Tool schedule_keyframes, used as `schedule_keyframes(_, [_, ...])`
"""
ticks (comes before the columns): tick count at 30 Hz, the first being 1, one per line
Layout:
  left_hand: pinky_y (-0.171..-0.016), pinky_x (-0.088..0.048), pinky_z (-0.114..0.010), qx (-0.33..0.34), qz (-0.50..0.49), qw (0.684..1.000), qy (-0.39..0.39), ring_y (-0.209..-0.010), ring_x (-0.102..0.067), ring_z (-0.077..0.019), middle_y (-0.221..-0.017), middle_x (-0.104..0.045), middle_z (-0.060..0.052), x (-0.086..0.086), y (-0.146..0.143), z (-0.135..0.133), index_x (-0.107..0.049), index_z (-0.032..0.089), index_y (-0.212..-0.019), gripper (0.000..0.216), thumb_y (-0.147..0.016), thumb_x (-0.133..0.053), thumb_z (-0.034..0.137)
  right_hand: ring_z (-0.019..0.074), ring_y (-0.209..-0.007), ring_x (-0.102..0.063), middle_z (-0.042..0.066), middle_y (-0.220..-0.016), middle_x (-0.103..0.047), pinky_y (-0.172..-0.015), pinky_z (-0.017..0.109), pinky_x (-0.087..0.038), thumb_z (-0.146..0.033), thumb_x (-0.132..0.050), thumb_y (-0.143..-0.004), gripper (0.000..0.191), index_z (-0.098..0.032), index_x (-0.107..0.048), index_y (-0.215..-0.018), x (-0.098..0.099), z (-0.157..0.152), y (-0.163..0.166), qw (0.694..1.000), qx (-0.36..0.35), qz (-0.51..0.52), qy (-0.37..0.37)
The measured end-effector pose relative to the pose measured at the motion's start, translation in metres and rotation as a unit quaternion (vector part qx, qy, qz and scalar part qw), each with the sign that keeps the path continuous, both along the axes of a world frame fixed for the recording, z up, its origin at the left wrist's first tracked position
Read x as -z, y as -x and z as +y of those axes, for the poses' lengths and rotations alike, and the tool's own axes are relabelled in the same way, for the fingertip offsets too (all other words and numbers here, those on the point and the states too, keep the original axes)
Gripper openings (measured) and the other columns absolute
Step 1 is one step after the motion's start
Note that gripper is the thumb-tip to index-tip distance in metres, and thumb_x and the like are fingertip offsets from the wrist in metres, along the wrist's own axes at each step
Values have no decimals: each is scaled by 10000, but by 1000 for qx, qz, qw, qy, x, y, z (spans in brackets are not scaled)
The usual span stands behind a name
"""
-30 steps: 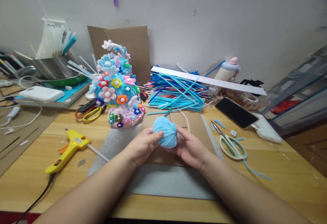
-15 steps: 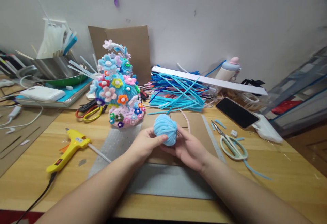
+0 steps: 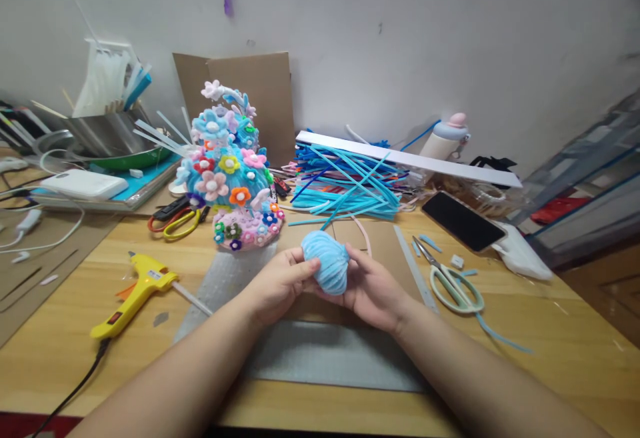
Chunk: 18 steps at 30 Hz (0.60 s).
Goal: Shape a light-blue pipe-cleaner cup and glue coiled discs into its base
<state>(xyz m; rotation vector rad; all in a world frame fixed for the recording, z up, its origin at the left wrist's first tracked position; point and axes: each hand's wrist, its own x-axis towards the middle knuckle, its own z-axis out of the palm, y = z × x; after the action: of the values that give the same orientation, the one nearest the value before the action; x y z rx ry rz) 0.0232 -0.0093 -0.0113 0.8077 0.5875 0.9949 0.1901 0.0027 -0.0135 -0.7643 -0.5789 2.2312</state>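
Between my hands is a light blue, ribbed ball of fuzzy pipe cleaners (image 3: 326,263), gathered to a point on its right side. My left hand (image 3: 280,281) grips its left side, thumb laid on the front. Around the right side and underneath, the fingers of my right hand (image 3: 375,288) close on it; some fingertips are hidden behind the ball. Below the hands lie a piece of brown cardboard (image 3: 400,261) and a grey mat (image 3: 340,358). Just behind stands a fuzzy decoration covered with colourful flowers (image 3: 227,181).
A yellow hot glue gun (image 3: 133,295) lies at left, its cord running off the front edge. At right are open scissors (image 3: 455,288), a phone (image 3: 464,220) and blue offcuts. A pile of blue pipe cleaners (image 3: 345,188) is behind, beside a white bottle (image 3: 444,137).
The blue ball has turned a little in my hands and sits slightly lower and to the right. My left thumb has shifted left along its front.
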Motion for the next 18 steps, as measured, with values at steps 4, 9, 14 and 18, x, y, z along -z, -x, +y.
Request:
schedule_keyframes(4, [-708, -504, -273, -8, 15, 1000, 22, -691, -630, -158, -795, -702, -103, 0, 2, -1, -697, 63, -890, 328, -704, -750, 328, 198, -864, -644, 89, -994, -686, -783, 414, -529, -406, -396, -944, 377, -141, -596, -1120, 2, -4, 1, 999, -35, 14, -12])
schedule_keyframes(9, [-750, -491, -274, -19, -18, 1000, 14, -765, -627, -157, -879, -699, -92, -1, -1, -1, -673, 105, -1013, 352, -749, -711, 334, 166, -922, -630, 28, -1088, -659, -859, 397, -500, -305, -521, -909, 305, -254, -527, -1210, 8, -9, 5, 998, 16, 34, -45])
schedule_keyframes(14, [-819, -451, -260, -37, 39, 998, -14, -822, -620, -156, -894, -708, -88, 3, -2, 1, -695, 101, -964, 274, -736, -728, 250, 131, -968, -618, -38, -1192, -622, -868, 329, -485, -238, -604, -860, 454, -376, -446, -1264, 5, -8, 4, 993, 80, 14, -81])
schedule_keyframes(18, [-800, -455, -274, 8, 18, 1000, -1, -813, -625, -169, -919, -703, -109, 3, 1, 3, -685, 93, -1001, 301, -763, -695, 276, 187, -919, -640, 28, -1048, -693, -832, 357, -497, -414, -549, -866, 340, -239, -577, -1156, 2, -3, 1, 997, 63, 14, -37])
